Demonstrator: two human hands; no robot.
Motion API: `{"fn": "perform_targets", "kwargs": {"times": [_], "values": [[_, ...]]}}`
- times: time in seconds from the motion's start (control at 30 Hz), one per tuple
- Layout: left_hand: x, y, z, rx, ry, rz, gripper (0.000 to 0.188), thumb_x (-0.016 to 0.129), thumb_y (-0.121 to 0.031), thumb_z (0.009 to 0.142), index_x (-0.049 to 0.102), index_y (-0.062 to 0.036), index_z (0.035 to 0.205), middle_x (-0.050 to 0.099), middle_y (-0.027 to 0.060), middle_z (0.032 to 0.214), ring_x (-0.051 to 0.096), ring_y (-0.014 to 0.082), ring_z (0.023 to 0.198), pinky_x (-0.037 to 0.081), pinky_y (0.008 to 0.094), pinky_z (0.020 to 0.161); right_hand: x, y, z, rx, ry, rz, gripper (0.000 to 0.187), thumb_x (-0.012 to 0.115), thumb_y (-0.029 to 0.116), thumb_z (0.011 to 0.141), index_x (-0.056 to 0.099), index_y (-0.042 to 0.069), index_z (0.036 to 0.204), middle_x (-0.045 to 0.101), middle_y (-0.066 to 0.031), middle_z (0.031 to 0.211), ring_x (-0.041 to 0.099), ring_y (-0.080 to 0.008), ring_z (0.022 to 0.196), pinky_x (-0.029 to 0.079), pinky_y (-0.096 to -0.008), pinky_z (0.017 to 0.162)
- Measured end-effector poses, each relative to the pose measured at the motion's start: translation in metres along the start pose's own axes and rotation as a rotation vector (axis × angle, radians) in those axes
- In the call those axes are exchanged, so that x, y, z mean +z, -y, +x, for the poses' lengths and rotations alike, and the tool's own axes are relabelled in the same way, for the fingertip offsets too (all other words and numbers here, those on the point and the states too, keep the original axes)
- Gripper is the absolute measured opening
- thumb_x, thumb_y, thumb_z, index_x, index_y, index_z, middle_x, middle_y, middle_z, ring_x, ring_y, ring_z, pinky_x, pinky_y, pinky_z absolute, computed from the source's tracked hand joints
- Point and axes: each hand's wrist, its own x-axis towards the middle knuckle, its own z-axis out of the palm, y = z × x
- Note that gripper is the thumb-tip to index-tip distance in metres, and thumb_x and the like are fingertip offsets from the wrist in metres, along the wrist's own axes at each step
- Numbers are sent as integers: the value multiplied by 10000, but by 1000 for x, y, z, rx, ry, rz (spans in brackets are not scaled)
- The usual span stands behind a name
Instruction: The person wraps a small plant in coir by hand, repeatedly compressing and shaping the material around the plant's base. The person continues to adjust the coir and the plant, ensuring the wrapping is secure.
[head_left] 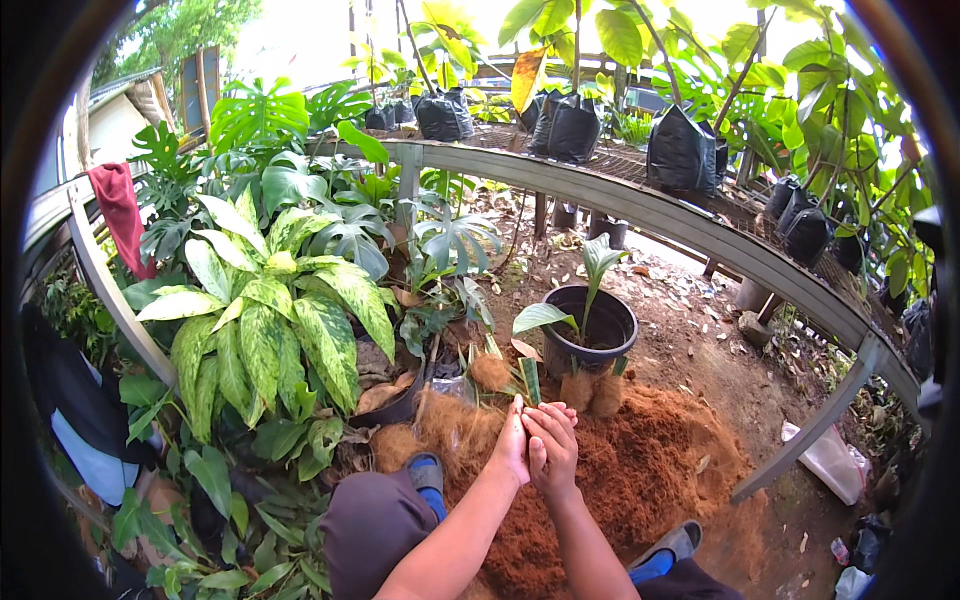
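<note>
My left hand (512,441) and my right hand (553,440) are pressed together, fingers closed around each other, above a heap of reddish-brown coco peat (640,465). What lies between the palms, if anything, is hidden. A cut green leaf piece (530,378) shows just beyond the fingertips; I cannot tell whether it belongs to something held. Past the hands are a round brown fibre ball (490,372) and two more fibre balls, one of them (606,395) against a black pot (618,325). That pot holds a young plant with broad green leaves (598,262).
Loose coir fibre (455,425) lies beside my left foot (427,475). A large variegated plant (275,310) crowds the left. A curved raised bench (640,188) with plants in black bags (567,128) runs behind, its slanting leg (810,435) at right. A white plastic bag (835,462) lies beyond.
</note>
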Motion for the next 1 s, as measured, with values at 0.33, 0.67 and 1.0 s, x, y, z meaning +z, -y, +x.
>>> {"fn": "perform_targets", "kwargs": {"times": [0.33,0.67,1.0], "values": [[16,3,-16,117,-133,268,502,618,-595,983,636,-118,1139,662,25,1104,654,121,1009,580,264,868,4,-7,-5,96,-34,-294,375,492,253,1044,749,45,1220,699,-113,1319,478,-337,1450,-17,-604,1265],[19,8,-20,201,-370,304,386,743,-515,938,632,-153,1012,582,-47,897,582,35,758,522,189,636,17,0,-13,144,-40,-371,381,473,256,1073,728,46,1262,665,-91,1357,413,-371,1476,9,-639,1256],[6,8,-4,188,-627,206,367,727,-540,930,642,-190,1002,708,15,929,689,195,824,575,390,783,14,-60,-67,346,-192,-98,672,261,488,1110,493,-16,1490,484,-191,1557,377,-375,1486,243,-518,1231]]}}
